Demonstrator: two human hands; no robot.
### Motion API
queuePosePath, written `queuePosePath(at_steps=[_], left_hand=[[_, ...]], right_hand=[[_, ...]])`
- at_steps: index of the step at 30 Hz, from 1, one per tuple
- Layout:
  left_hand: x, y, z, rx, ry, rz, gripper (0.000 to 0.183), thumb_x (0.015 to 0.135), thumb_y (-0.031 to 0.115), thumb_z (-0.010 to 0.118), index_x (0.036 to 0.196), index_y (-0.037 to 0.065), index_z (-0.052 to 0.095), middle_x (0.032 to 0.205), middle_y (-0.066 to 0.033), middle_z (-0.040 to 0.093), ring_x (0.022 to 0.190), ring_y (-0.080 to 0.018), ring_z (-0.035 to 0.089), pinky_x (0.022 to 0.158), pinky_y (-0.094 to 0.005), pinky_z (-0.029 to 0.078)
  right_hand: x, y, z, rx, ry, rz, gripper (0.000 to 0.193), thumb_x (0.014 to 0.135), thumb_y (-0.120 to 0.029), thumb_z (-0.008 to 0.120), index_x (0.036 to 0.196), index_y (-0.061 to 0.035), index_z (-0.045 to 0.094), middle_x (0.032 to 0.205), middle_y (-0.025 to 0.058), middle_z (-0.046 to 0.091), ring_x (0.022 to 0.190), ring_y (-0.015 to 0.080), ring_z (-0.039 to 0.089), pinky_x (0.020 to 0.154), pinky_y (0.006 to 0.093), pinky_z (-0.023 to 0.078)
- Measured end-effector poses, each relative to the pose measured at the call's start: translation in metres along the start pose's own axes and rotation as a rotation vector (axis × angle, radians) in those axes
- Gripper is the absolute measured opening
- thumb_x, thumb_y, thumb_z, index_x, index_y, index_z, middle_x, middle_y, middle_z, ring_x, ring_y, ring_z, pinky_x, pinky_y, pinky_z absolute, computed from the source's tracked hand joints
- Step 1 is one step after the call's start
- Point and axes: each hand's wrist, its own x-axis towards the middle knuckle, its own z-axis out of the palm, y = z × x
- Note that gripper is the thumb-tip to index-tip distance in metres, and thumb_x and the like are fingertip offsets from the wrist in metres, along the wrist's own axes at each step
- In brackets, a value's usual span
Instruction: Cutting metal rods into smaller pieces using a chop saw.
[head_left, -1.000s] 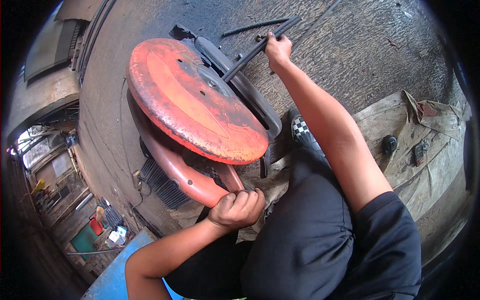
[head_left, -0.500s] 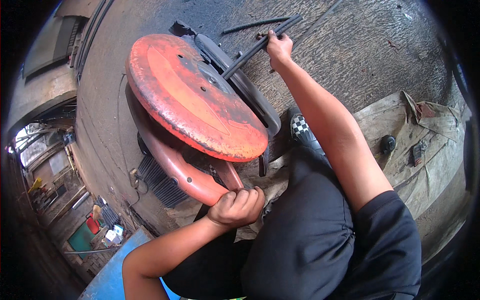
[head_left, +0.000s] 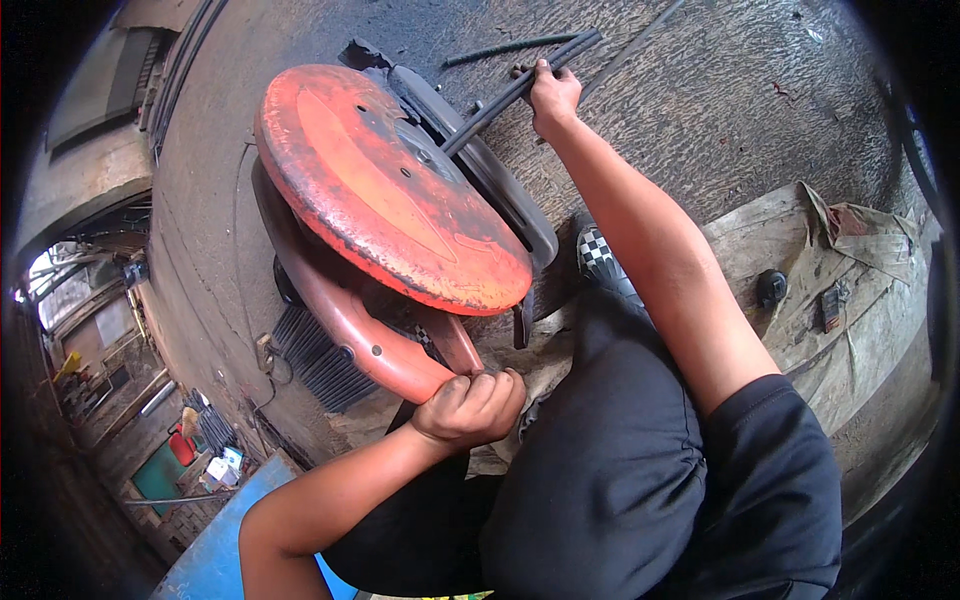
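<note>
Rough grey floor [head_left: 690, 110]. Worn orange-red round-guarded machine [head_left: 400, 200]: ahead of left hand [head_left: 472, 405], left of right hand [head_left: 555, 97], near left edge of stained beige cloth [head_left: 870, 330]. Left closed round its curved orange handle [head_left: 410, 368]; right grips dark metal rods [head_left: 488, 118].

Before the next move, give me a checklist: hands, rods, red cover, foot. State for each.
1. Left hand on red handle: ok, closed round it.
2. Right hand on dark rods: ok, gripping near their far end.
3. Both hands apart from round red cover: ok.
4. What the rods' near ends touch beside the cover: cannot tell.
5. Hands gloved: not ok, both bare.
6. Checkered shoe clear of dark base: cannot tell, looks close.
</note>
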Motion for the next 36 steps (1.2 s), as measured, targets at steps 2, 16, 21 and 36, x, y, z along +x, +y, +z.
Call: queuePosePath(at_steps=[2, 16, 21, 36], left_hand=[[0.000, 0.000, 0.000, 0.010, -0.001, 0.004, 0.010, 0.081, 0.020, 0.054, 0.073, 0.015, 0.055, 0.066, 0.0062, 0.037, 0.058, -0.0059, 0.040, 0.053, -0.0225, 0.029], [0.009, 0.002, -0.002, -0.034, -0.033, -0.001, 0.010, 0.081, 0.021, 0.054, 0.073, 0.015, 0.054, 0.067, 0.0058, 0.038, 0.058, -0.0063, 0.040, 0.052, -0.0226, 0.028], [0.002, -0.002, -0.001, 0.007, -0.028, -0.003, 0.011, 0.081, 0.020, 0.054, 0.071, 0.015, 0.053, 0.067, 0.0058, 0.036, 0.059, -0.0062, 0.040, 0.053, -0.0228, 0.028], [-0.002, 0.003, 0.007, 0.020, 0.023, 0.006, 0.018, 0.080, 0.020, 0.054, 0.065, 0.018, 0.044, 0.065, 0.0047, 0.032, 0.058, -0.0074, 0.039, 0.053, -0.0236, 0.030]], right_hand=[[-0.002, -0.002, -0.003, -0.022, -0.001, 0.046, 0.023, 0.095, -0.018, 0.062, 0.098, 0.0047, 0.062, 0.086, 0.0097, 0.067, 0.073, 0.0158, 0.057, 0.064, 0.0330, 0.047], [0.013, -0.001, -0.018, 0.019, 0.002, -0.025, 0.023, 0.095, -0.017, 0.062, 0.098, 0.0056, 0.062, 0.085, 0.0105, 0.068, 0.073, 0.0160, 0.059, 0.065, 0.0322, 0.048], [-0.004, -0.002, -0.001, -0.007, 0.015, 0.036, 0.025, 0.094, -0.018, 0.063, 0.098, 0.0067, 0.062, 0.086, 0.0119, 0.068, 0.074, 0.0177, 0.059, 0.071, 0.0334, 0.048], [0.000, 0.003, 0.005, -0.336, 0.138, -0.014, 0.032, 0.090, -0.023, 0.067, 0.100, 0.0066, 0.063, 0.094, 0.0227, 0.068, 0.084, 0.0312, 0.064, 0.080, 0.0400, 0.048]])
